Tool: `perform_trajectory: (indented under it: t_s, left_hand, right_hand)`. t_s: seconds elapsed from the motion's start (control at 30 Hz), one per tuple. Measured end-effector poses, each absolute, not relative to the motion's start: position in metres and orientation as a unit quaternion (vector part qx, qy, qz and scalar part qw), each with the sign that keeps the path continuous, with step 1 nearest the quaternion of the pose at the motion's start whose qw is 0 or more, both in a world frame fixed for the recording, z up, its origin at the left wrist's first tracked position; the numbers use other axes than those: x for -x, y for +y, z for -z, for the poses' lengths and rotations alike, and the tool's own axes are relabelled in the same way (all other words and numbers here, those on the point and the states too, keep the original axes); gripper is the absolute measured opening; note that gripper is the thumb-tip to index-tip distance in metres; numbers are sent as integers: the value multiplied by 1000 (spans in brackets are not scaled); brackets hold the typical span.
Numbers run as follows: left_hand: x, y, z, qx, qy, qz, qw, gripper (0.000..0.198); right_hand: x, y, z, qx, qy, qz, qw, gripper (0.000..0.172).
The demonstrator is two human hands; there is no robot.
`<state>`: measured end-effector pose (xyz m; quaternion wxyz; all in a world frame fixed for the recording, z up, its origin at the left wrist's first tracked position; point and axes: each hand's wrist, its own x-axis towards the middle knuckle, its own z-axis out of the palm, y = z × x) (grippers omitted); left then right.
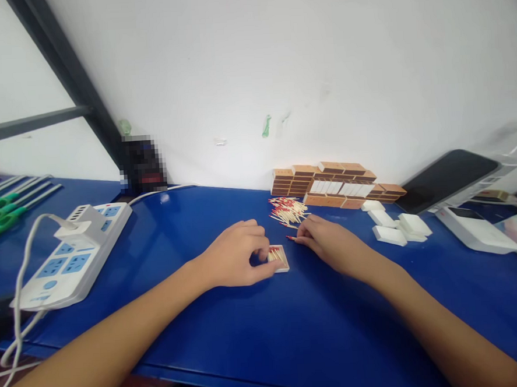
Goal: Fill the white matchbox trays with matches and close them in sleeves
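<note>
My left hand (238,250) rests on the blue table (266,327), its fingers curled around a small white matchbox tray (279,257) partly filled with red-tipped matches. Just to its right, my right hand (327,242) pinches one or a few matches (291,237) with the fingertips, close to the tray's far corner. Behind both hands lies a loose pile of red-tipped matches (287,210). Against the wall stands a stack of brown matchbox sleeves (334,184).
Several empty white trays (396,226) lie to the right. A white power strip (76,251) with a charger and cables sits at the left, green-handled tools (5,206) beyond it. A dark phone (448,179) leans at the right above a white box (475,230).
</note>
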<state>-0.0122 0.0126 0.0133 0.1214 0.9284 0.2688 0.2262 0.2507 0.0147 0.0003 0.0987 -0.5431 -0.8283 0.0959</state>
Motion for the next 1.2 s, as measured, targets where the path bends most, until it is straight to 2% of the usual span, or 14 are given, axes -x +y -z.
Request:
perform_trajectory:
  t_s: [0.1,0.23,0.3,0.4,0.53,0.63,0.93,1.2]
  left_hand:
    - [14,14,-16,-920,278,-254,109,9]
    - [16,13,-19,-929,260,-233,124,46]
    - [16,13,-18,-933,250,-221,138,51]
    - [16,14,-13,-933,256,-211,140,45]
    - [16,16,-9,-930,271,-207,137,29]
    - [15,18,-8,-929,278,-203,140,27]
    - [14,21,-4,-929,268,-212,142,28]
    - [17,22,-7,-931,277,-205,124,31]
  right_hand:
    - [-248,12,4,538,-837,-52,81,17]
    - [-249,10,9,529,-846,-31,65,19]
    - [-251,9,9,525,-847,-48,70,18]
    - [-254,8,4,531,-837,-92,96,18]
    - [-250,1,-10,528,-827,-140,133,19]
    - [-239,-9,-15,492,-847,-152,132,18]
    - [-208,-19,2,454,-890,3,48,10]
    - [-231,-10,-12,463,-870,-81,152,6]
